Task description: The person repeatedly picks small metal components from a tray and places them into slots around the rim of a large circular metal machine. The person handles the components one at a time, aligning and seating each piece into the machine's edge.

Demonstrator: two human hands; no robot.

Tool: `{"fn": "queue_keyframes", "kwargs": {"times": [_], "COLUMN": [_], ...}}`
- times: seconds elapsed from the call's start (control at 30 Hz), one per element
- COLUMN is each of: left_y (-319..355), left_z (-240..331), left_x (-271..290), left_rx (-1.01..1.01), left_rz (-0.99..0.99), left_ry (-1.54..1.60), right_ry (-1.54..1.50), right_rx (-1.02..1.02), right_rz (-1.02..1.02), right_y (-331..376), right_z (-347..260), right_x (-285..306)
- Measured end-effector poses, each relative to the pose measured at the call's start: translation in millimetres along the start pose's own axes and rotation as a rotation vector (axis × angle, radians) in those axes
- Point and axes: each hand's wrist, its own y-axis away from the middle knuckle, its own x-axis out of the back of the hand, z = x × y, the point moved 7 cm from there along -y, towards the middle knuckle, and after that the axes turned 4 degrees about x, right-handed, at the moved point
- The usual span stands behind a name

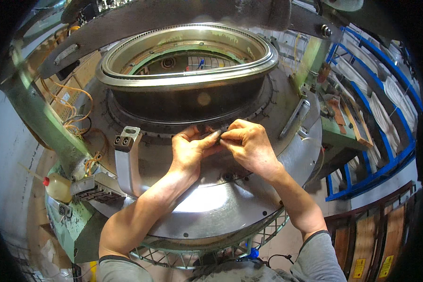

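Observation:
Both of my hands meet in front of a large round metal machine, over its broad steel plate point(211, 211). My left hand point(191, 148) is closed, with thumb and fingers pinched together near a small dark piece point(219, 137). Close against it, my right hand point(250, 143) pinches at the same small dark piece from the right. The piece is too small and too covered by fingers to name. Just beyond my hands rises a dark cylinder point(188, 104) topped by a shiny toothed metal ring point(185, 81).
A grey upright bracket point(128, 162) stands on the plate at left. Green posts point(56, 120) flank the machine. At far left sits a plastic bottle point(58, 187) with a red cap. Blue racks point(385, 164) stand at right, and a dark beam point(183, 23) crosses above.

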Motion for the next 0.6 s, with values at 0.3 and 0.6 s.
{"fn": "queue_keyframes", "kwargs": {"times": [0.3,0.6], "left_y": [1,-2], "left_z": [2,8], "left_x": [-3,1], "left_rx": [-0.009,-0.037], "left_rz": [-0.020,0.016], "left_ry": [-0.013,0.013], "right_ry": [-0.094,-0.116], "right_rx": [-0.193,-0.277], "right_rz": [0.003,0.008], "right_y": [-1,-6], "right_z": [18,10], "right_x": [6,24]}}
